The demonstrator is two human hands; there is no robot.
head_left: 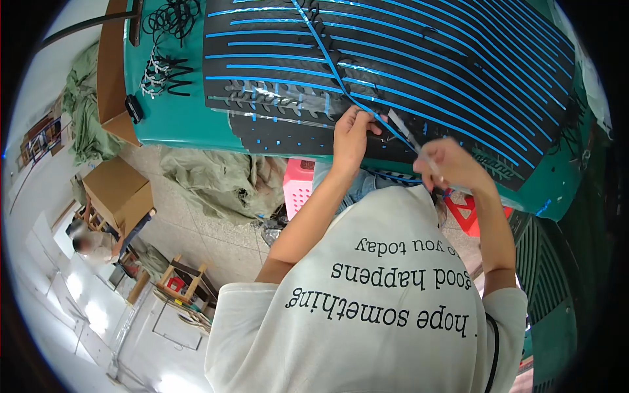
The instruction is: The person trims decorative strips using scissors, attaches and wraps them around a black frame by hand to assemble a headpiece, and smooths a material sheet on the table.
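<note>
Okay, left to right. Far left: bunched green cloth (92,108), and nearer, a second person (98,249) right beside a cardboard box (118,193); outer faces only, contents not visible. Farther back, tall brown cardboard (113,75) stands at the green table's (180,121) left end, inside hidden. On that end of the table: coiled black cords (171,26), with a small black item (134,109) at the edge.

Middle: crumpled grey-green sheeting (216,183) on the floor, then a pink perforated plastic piece (299,190), contents can't be made out. Above them on the table, a black sheet (275,54) with blue stripes; clear film (304,101) along its near left edge.

Left hand (352,139): fingers curled, thumb and index pinching the loose blue strip (334,71), which runs diagonally across the black sheet to its near edge. Right hand (453,164), just right of it: fingers wrapped round a slim pale tool (401,123), tip near the strip. Below: red plastic piece (466,213), partly hidden.
</note>
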